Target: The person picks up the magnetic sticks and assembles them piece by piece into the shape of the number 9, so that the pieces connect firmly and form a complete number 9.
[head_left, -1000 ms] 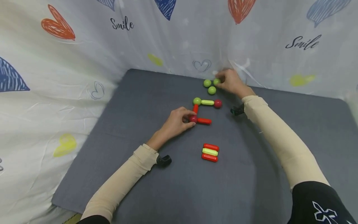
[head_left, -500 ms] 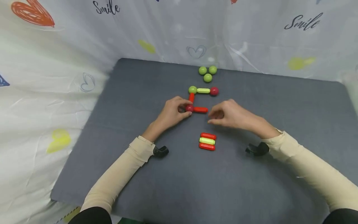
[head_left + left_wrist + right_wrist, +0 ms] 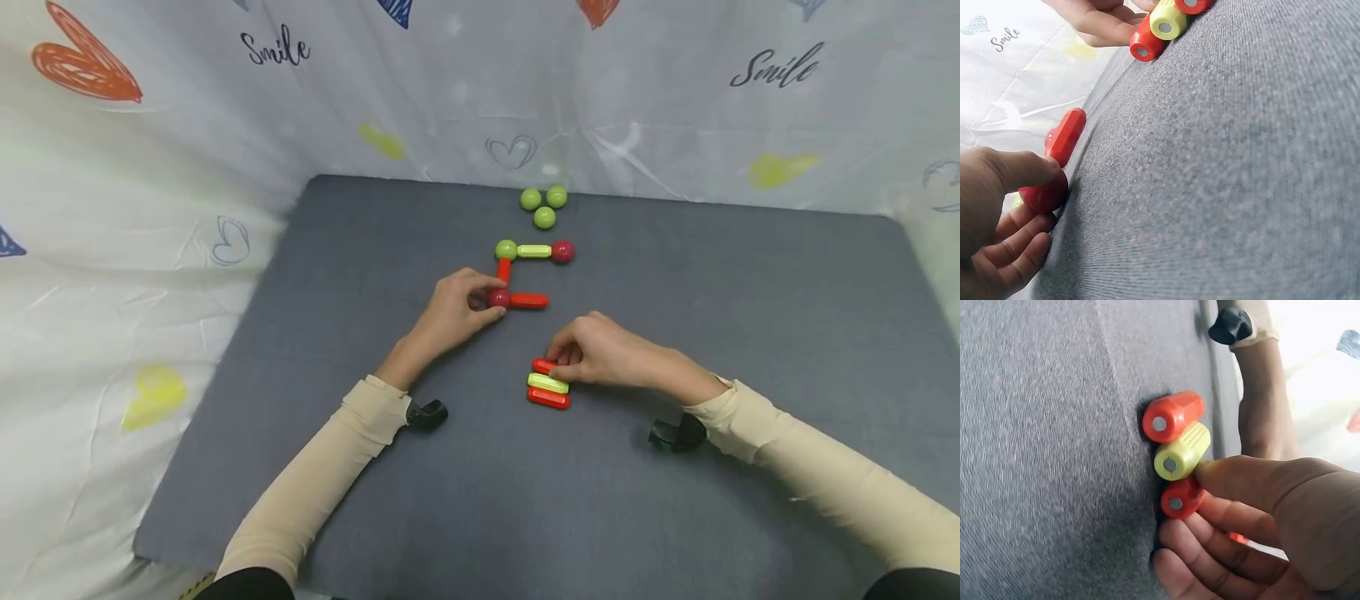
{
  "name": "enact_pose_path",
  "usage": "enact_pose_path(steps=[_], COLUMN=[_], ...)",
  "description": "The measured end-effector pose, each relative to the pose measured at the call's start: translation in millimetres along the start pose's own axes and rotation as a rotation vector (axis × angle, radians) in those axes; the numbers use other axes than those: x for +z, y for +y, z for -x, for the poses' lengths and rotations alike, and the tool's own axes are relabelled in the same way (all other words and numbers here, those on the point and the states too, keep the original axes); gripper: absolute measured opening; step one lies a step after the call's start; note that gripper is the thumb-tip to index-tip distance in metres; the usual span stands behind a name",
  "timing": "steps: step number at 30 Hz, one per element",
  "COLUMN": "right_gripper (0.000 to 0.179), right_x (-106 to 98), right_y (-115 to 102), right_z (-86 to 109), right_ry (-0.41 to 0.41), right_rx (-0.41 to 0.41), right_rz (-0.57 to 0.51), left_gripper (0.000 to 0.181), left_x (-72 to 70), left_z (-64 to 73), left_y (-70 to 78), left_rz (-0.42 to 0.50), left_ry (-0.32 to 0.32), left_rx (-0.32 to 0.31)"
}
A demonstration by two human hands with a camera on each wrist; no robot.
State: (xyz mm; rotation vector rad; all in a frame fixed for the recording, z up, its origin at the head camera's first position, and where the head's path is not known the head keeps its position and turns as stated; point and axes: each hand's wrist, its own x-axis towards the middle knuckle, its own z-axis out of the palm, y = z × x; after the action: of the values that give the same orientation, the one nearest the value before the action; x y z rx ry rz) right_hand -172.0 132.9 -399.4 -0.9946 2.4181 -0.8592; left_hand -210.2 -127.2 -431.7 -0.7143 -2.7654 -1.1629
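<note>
With thumb and fingers, my left hand (image 3: 453,312) holds a red ball (image 3: 499,298) at the near corner of a joined magnetic ball-and-stick shape. From that ball, one red stick (image 3: 530,301) points right and another (image 3: 504,271) runs back to a green ball (image 3: 506,250). A yellow-green stick (image 3: 534,251) links the green ball to a second red ball (image 3: 562,252). My right hand (image 3: 611,354) pinches the far red stick (image 3: 1180,499) of a row of three. Beside it lie a yellow-green stick (image 3: 1182,453) and another red stick (image 3: 1174,417), their ends showing metal discs.
Three loose green balls (image 3: 544,217) sit near the back edge of the grey table (image 3: 712,283). A patterned white curtain (image 3: 637,100) hangs behind it and along the left. Each wrist carries a small black camera (image 3: 427,415).
My right hand has left the green balls at the back and come forward to the row of sticks, where it takes hold of the far red one. My left hand keeps holding the red ball.
</note>
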Motion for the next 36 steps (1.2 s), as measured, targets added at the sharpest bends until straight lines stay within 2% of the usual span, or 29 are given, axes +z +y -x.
enact_pose_path(steps=[4, 8, 12, 16, 21, 24, 28, 36], right_gripper=[0.005, 0.004, 0.013, 0.022, 0.023, 0.026, 0.03, 0.033], right_x=[-3, -18, -35, -38, -33, -31, -32, -37], right_y=[3, 10, 21, 34, 44, 46, 47, 47], right_z=[-1.3, -3.6, -8.8, -19.9, -31.2, -34.7, -37.7, -42.1], right_ry=[0.037, 0.151, 0.276, 0.374, 0.456, 0.478, 0.488, 0.489], right_rx=[0.018, 0.051, 0.181, 0.325, 0.407, 0.451, 0.503, 0.565], right_rz=[-0.021, -0.114, -0.32, -0.556, -0.795, -0.89, -0.91, -0.826], left_gripper=[0.036, 0.036, 0.036, 0.036, 0.036, 0.035, 0.035, 0.035], left_x=[-1.2, -2.8, -3.5, -2.9, -1.9, -0.8, 0.1, -0.1], left_z=[0.0, -1.9, -4.2, -5.5, -4.7, -2.6, 0.5, 3.1], left_y=[-0.2, -0.4, 0.0, 0.5, 1.9, 1.7, 1.3, 0.2], left_rz=[0.002, 0.002, -0.001, -0.004, -0.001, -0.003, -0.003, 0.011], left_ry=[0.008, 0.019, 0.013, 0.008, 0.006, 0.005, 0.014, 0.016], left_rx=[0.0, 0.0, 0.004, 0.004, 0.011, 0.013, 0.013, 0.023])
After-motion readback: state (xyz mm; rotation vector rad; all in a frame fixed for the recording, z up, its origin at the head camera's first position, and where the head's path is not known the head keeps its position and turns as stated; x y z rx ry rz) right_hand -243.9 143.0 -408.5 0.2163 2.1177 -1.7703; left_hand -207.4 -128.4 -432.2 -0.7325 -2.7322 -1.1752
